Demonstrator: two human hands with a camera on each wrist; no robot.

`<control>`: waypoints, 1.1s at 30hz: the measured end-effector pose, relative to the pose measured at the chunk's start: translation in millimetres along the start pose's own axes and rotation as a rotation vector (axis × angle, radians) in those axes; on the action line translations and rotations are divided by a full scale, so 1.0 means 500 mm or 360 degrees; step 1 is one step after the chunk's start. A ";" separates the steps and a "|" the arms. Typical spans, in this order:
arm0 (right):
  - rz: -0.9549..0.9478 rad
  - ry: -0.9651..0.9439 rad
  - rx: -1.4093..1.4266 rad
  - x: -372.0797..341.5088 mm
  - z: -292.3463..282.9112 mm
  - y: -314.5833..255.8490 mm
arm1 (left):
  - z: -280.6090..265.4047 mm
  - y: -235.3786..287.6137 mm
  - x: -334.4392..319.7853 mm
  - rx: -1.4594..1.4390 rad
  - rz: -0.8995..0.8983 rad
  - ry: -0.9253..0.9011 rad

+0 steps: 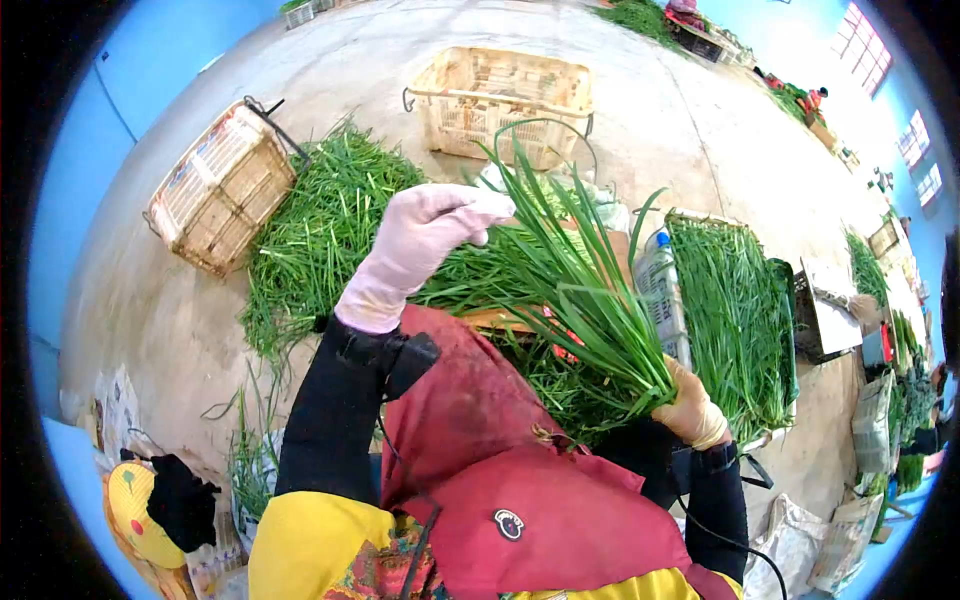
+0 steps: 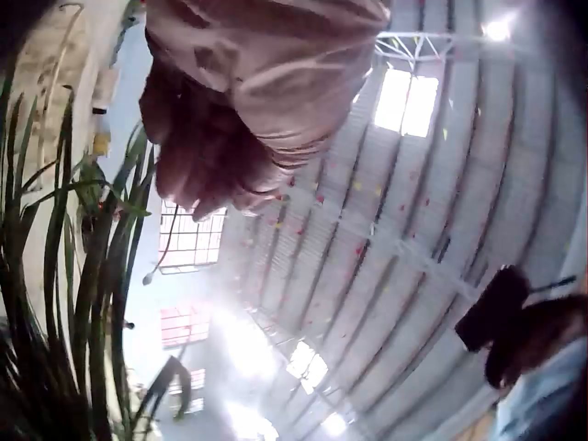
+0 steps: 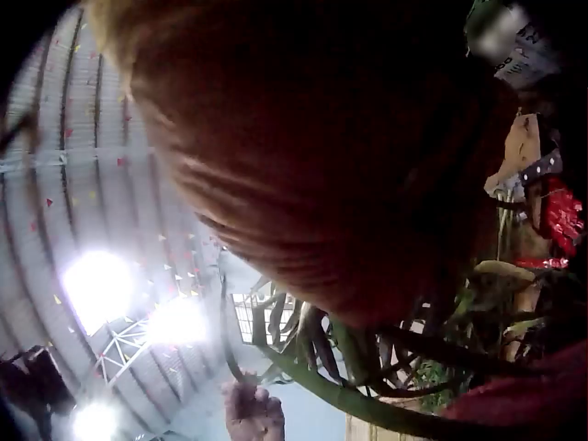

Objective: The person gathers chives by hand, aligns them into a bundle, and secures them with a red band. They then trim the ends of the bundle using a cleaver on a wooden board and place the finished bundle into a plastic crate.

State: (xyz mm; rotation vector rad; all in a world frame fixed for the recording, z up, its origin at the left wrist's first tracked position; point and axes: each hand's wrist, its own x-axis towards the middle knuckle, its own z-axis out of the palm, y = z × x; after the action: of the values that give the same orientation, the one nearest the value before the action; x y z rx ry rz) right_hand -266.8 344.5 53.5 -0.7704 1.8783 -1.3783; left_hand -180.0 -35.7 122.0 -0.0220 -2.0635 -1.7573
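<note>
The shadowed right hand [image 3: 303, 165] fills the middle, green leaves [image 3: 354, 401] jutting past it, left hand [image 3: 254, 413] beyond

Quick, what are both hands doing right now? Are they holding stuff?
Left hand: fingers curled in, but whether they pinch anything cannot be told.
Right hand: closed, holding a bunch of long green leaves.

The gloved left hand [image 1: 412, 247] is pale pink, the gloved right hand [image 1: 692, 402] cream. The leafy bunch [image 1: 595, 290] is green. The apron [image 1: 560, 480] is dark red, its badge [image 1: 508, 524] black and white. The sleeves [image 1: 325, 440] are yellow and black, both baskets [image 1: 465, 122] brownish cream, the wall [image 1: 170, 65] bright blue.
</note>
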 end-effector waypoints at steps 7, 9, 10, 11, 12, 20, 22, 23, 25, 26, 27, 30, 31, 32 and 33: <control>-0.0104 -0.0132 0.0114 0.021 0.037 -0.019 | 0.015 -0.073 0.008 0.0081 -0.0694 -0.0045; -0.0149 -0.0156 -0.0019 0.023 0.039 -0.012 | 0.022 -0.077 0.005 0.0052 -0.0765 0.0011; -0.0134 -0.0162 -0.0082 0.023 0.039 -0.012 | 0.024 -0.085 0.004 -0.0115 -0.0714 0.0102; -0.0133 -0.0187 -0.0037 0.024 0.042 -0.015 | 0.028 -0.095 0.002 -0.0280 -0.0667 0.0190; -0.0127 -0.0162 -0.0142 0.023 0.041 -0.011 | 0.029 -0.098 -0.004 -0.0343 -0.0645 0.0187; -0.0117 -0.0075 0.0108 0.042 0.041 0.088 | -0.011 -0.101 -0.081 -0.0287 -0.0754 0.0095; -0.0153 -0.0078 0.0165 0.049 0.059 0.083 | 0.001 -0.112 -0.100 -0.0311 -0.0662 0.0162; -0.0152 -0.0085 0.0173 0.051 0.067 0.076 | 0.007 -0.112 -0.111 -0.0343 -0.0556 0.0235; -0.0110 -0.0032 0.0088 0.052 0.078 0.067 | 0.010 -0.110 -0.121 -0.0263 -0.0559 0.0244; -0.0111 -0.0066 0.0126 0.056 0.077 0.086 | 0.009 -0.116 -0.120 -0.0297 -0.0565 0.0282; -0.0109 -0.0066 0.0128 0.055 0.080 0.080 | 0.008 -0.119 -0.118 -0.0331 -0.0569 0.0318; -0.0113 -0.0126 -0.0092 0.055 0.084 0.065 | 0.010 -0.098 -0.123 -0.0293 -0.0435 0.0381; -0.0117 -0.0125 -0.0090 0.054 0.086 0.065 | 0.013 -0.087 -0.127 -0.0244 -0.0326 0.0410; -0.0134 -0.0131 -0.0080 0.052 0.090 0.059 | 0.007 -0.082 -0.132 -0.0275 -0.0279 0.0408; -0.0153 -0.0137 -0.0071 0.051 0.094 0.051 | 0.003 -0.077 -0.135 -0.0272 -0.0273 0.0407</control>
State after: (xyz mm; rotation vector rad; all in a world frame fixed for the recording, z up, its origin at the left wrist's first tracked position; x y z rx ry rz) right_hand -246.3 305.1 14.6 -0.9384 1.8315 -1.3437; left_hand -130.1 -24.3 63.5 0.3211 -1.7744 -1.9219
